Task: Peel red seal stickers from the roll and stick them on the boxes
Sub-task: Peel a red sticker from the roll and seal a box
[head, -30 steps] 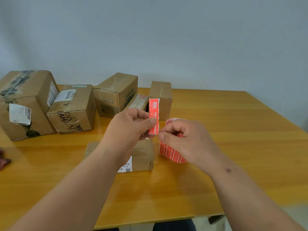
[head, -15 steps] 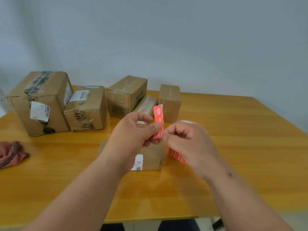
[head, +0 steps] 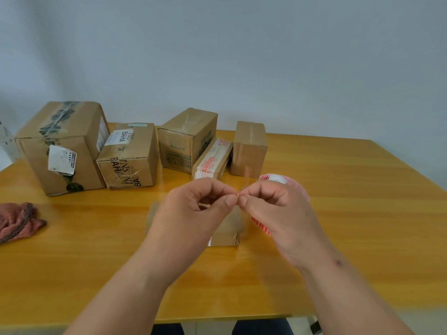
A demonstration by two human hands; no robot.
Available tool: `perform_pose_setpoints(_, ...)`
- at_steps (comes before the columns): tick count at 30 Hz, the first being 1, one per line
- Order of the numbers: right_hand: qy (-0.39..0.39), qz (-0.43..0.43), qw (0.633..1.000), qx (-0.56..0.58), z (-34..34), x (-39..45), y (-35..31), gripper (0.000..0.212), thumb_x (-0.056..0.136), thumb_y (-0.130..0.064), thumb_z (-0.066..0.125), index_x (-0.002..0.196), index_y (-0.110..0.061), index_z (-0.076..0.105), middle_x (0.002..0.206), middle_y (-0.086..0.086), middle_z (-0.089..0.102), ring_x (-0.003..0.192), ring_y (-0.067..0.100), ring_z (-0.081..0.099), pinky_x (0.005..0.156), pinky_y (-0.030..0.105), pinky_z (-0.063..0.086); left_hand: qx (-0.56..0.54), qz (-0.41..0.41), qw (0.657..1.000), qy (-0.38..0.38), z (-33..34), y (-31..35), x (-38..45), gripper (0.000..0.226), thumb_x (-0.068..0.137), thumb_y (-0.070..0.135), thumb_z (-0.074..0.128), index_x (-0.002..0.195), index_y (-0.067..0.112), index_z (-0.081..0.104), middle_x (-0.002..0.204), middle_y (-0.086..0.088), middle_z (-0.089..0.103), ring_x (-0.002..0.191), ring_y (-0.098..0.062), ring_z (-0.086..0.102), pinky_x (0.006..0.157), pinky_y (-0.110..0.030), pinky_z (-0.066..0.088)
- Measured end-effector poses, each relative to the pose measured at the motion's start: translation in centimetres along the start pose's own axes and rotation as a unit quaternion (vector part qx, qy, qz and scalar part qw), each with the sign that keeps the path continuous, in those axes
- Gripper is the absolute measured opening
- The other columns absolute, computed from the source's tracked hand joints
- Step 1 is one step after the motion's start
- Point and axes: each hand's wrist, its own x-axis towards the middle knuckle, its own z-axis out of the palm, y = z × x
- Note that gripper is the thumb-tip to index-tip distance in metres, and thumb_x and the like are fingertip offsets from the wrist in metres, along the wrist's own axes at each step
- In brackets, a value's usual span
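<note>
Forearms come in from the near edge of the wooden table [head: 362,213], and your hands meet above a small flat box [head: 227,228] lying mid-table. Your left hand [head: 193,213] and right hand [head: 278,213] both have thumb and forefinger pressed together on the red seal sticker [head: 238,194]; it faces you edge-on, so only a sliver shows and its long axis cannot be told. Your other fingers are curled in. The sticker roll [head: 275,180] is just behind your right hand, partly hidden, its open core facing up and away. To the far left lies a reddish cloth [head: 17,221]. Beyond the hands, five cardboard boxes [head: 130,155] stand in a row along the far side, the narrow fourth one carrying red-printed tape.
</note>
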Motion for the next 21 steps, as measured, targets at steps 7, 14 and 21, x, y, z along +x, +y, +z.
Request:
perform_pose_setpoints(7,-0.008,-0.006,0.999,-0.035,-0.2,-0.4,0.4,0.015,0.085,-0.015,0.065,0.074,-0.022,0.073,0.074,-0.01,0.07,0.07,-0.002,0.059,0.062,0.012,0.045,-0.004,-0.015,1.0,-0.013,0.2,-0.2,0.0,0.005,0.081,0.022,0.073,0.08,0.026,0.076,0.075,0.007,0.074,0.07,-0.006,0.066,0.06,-0.01,0.05)
perform_pose_setpoints(14,-0.014,-0.025,0.996,-0.088,-0.2,-0.6,0.4,0.015,0.083,-0.013,0.066,0.07,-0.02,0.069,0.066,-0.015,0.061,0.064,-0.001,0.055,0.058,0.01,0.04,0.01,-0.026,1.0,0.01,0.6,-0.7,0.1,0.009,0.083,0.026,0.071,0.074,0.026,0.074,0.07,0.005,0.071,0.061,-0.01,0.06,0.053,-0.015,0.047)
perform_pose_setpoints(21,-0.006,-0.023,0.99,-0.14,-0.7,-0.3,0.4,0.014,0.078,-0.005,0.062,0.065,-0.011,0.062,0.061,-0.011,0.054,0.064,-0.005,0.049,0.057,0.007,0.037,0.034,-0.062,0.995,0.066,-0.2,-1.3,1.0,0.017,0.095,0.023,0.055,0.081,0.021,0.063,0.071,-0.006,0.064,0.06,-0.008,0.051,0.049,-0.014,0.04)
